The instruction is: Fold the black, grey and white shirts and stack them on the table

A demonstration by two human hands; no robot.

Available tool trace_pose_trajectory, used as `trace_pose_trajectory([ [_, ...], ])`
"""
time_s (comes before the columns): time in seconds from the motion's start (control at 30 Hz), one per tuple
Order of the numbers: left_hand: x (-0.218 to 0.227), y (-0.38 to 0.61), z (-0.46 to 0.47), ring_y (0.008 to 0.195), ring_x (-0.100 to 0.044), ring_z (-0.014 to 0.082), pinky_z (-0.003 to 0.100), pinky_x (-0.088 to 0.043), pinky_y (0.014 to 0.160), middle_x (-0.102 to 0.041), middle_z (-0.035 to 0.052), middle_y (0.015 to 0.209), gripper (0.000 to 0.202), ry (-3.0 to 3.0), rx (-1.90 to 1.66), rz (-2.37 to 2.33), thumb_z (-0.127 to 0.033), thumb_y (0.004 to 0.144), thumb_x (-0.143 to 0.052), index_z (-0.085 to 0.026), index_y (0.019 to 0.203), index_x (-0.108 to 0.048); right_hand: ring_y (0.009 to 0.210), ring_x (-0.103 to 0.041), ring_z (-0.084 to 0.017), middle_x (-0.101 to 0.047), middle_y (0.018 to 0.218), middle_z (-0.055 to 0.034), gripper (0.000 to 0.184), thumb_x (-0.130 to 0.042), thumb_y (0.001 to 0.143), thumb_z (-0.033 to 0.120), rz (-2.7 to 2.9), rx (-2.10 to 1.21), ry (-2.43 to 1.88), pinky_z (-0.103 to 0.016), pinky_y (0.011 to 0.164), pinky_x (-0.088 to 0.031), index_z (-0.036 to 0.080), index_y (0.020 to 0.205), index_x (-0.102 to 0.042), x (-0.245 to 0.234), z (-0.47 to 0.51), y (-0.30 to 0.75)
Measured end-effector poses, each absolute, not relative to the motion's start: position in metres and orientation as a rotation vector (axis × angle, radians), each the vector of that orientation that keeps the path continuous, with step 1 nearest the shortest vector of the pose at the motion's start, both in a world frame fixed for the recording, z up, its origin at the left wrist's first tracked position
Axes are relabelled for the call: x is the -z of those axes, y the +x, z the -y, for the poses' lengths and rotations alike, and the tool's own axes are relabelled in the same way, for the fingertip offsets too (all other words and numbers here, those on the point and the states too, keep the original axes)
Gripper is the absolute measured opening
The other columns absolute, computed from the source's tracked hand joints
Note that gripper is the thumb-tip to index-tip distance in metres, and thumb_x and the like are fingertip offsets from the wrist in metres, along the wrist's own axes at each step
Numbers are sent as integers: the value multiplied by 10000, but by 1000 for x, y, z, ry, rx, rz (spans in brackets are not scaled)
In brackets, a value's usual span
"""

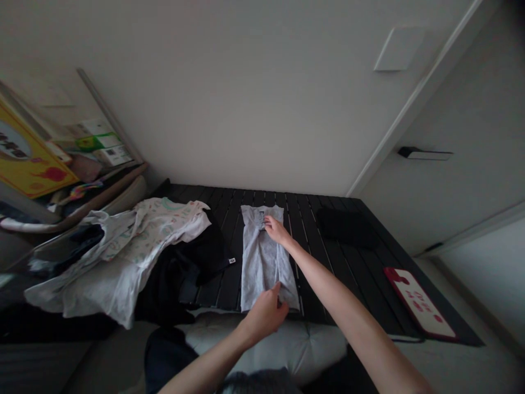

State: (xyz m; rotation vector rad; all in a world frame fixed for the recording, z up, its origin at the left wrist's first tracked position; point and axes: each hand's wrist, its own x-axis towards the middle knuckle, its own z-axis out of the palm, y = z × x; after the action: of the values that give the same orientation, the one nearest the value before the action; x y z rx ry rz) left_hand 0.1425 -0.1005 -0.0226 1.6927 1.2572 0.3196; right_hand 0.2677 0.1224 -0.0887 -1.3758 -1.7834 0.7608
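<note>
A light grey garment (262, 260), folded into a narrow strip, lies lengthwise on a black slatted table (328, 257). My right hand (276, 230) reaches to its far end near the collar, fingers pinched on the cloth. My left hand (266, 313) is at the near end of the garment, fingers closed on its bottom edge.
A pile of clothes (123, 257), white printed and black pieces, covers the table's left side. A black folded item (346, 227) lies at the far right. A red and white flat object (418, 301) sits at the right edge. Boxes and a yellow sign (28, 158) lean at the left wall.
</note>
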Motion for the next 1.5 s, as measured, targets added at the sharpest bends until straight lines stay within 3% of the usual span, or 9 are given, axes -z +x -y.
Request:
trace_pose_trajectory([
  [0.27, 2, 123, 90, 607, -552, 128, 218, -397, 591, -623, 9, 696, 408, 1890, -488, -1236, -208, 864, -435, -141, 1236, -590, 1168, -554, -185, -621, 1195, -87, 441, -396, 764, 35, 1914, -456, -1182, -360, 1041, -411, 185, 1121, -608, 71, -71, 302],
  [0.47, 4, 91, 77, 990, -597, 187, 290, -449, 909, -646, 76, 1030, 306, 2161, -616, -1156, -154, 867, -469, -193, 1102, -662, 1095, -570, -208, -664, 1087, -65, 372, -436, 732, 13, 2058, -279, -1172, -417, 1006, -409, 208, 952, -663, 69, -12, 331],
  [0.6, 9, 70, 72, 1097, -578, 214, 346, -442, 986, -625, 88, 1150, 318, 2262, -521, -1155, -171, 851, -533, -205, 1150, -636, 1175, -501, -237, -674, 1100, -48, 321, -496, 750, 47, 2176, -257, -1141, -471, 1030, -357, 229, 946, -672, 56, 23, 343],
  [0.8, 3, 41, 76, 1337, -413, 249, 427, -277, 1151, -472, 95, 1427, 668, 2353, -197, -1011, -398, 751, -730, -230, 1352, -493, 1258, -416, -266, -628, 1225, -48, 252, -636, 771, 215, 2467, -488, -1061, -473, 1047, -326, 245, 1018, -677, 29, 64, 349],
  [0.93, 11, 31, 79, 1387, -349, 246, 469, -188, 1178, -388, 79, 1502, 701, 2349, -40, -1016, -346, 737, -740, -268, 1379, -469, 1319, -362, -297, -531, 1372, -66, 462, -759, 684, 393, 2602, -636, -1116, -486, 1083, -276, 249, 1113, -665, 29, 80, 349],
  [1.1, 28, 28, 77, 1382, -363, 221, 458, -202, 1175, -452, 38, 1464, 454, 2389, -121, -976, -309, 844, -637, -301, 1293, -572, 1348, -359, -294, -440, 1462, -89, 550, -733, 725, 380, 2638, -652, -1178, -539, 1122, -188, 250, 1243, -603, 46, 89, 351],
  [1.27, 25, 33, 75, 1317, -459, 205, 460, -225, 1167, -612, 38, 1302, 269, 2387, -269, -934, -281, 937, -502, -276, 1141, -678, 1294, -434, -273, -535, 1374, -91, 418, -621, 744, 104, 2617, -431, -1062, -492, 1083, -303, 229, 1141, -651, 54, 92, 345],
  [1.37, 17, 35, 78, 1222, -545, 191, 431, -258, 1150, -676, 37, 1184, 272, 2353, -321, -933, -279, 957, -451, -252, 1096, -684, 1213, -507, -265, -635, 1207, -97, 339, -575, 730, 65, 2572, -387, -969, -466, 1047, -360, 211, 1019, -673, 48, 92, 337],
  [1.5, 4, 35, 79, 827, -621, 145, 251, -472, 817, -684, 27, 902, 325, 2169, -346, -1006, -378, 967, -406, -191, 964, -672, 987, -610, -210, -678, 965, -62, 268, -538, 758, 109, 2407, -595, -1013, -356, 917, -454, 226, 967, -658, 33, 89, 333],
])
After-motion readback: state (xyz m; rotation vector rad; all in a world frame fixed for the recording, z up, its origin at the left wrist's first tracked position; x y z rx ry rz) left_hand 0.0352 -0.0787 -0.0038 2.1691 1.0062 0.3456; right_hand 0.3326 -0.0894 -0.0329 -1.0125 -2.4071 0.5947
